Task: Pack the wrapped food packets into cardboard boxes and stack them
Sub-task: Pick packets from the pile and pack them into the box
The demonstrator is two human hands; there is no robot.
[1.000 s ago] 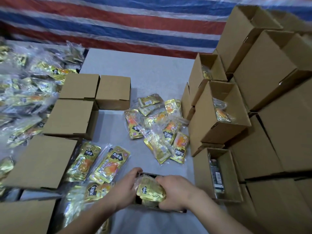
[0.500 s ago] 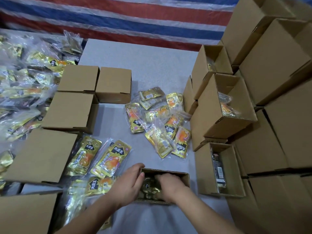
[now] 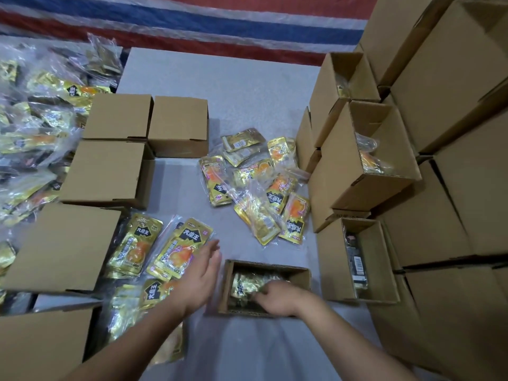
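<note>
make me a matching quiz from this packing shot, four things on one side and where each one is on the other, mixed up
Things:
1. right hand
2. left hand
3. dark packet
4. closed boxes

Places:
a. open, over the packets left of the open box
b. upright in the open carton on the right
c. inside the open box, on a gold packet
d. on the table's left, beside the heap

Pairs: 1-c, 2-a, 3-b, 4-d
</note>
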